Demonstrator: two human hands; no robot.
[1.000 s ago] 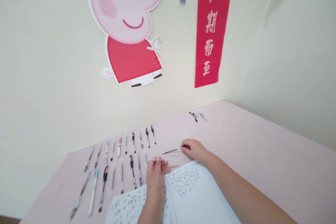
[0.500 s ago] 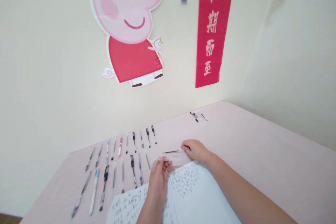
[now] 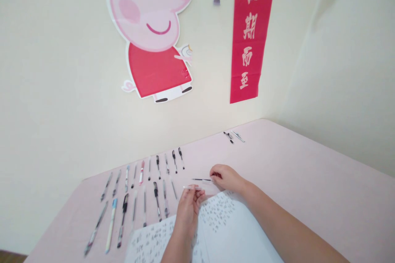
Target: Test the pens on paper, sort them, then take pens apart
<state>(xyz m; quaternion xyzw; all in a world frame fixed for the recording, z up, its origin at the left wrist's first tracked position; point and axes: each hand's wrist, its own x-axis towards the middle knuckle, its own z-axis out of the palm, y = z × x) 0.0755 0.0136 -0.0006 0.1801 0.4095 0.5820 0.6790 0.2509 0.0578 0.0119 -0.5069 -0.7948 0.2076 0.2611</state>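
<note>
My left hand (image 3: 189, 205) is closed in a pinch on a clear pen barrel (image 3: 193, 188) held level above the table. My right hand (image 3: 226, 177) is closed on a thin dark pen refill (image 3: 202, 179), whose tip points left towards the barrel. Both hands hover over the top edge of an open notebook (image 3: 216, 230) covered in handwriting. To the left, several pens (image 3: 123, 213) lie in two rows on the pink table (image 3: 308, 189).
Two small pen parts (image 3: 233, 136) lie near the back of the table by the wall. A cartoon pig cut-out (image 3: 154, 33) and a red banner (image 3: 249, 33) with characters hang on the cream wall. The table's corner meets a second wall on the right.
My hands have drawn slightly closer; the left hand shifted right with the clear barrel, and the refill's tip in the right hand now sits nearer the barrel.
</note>
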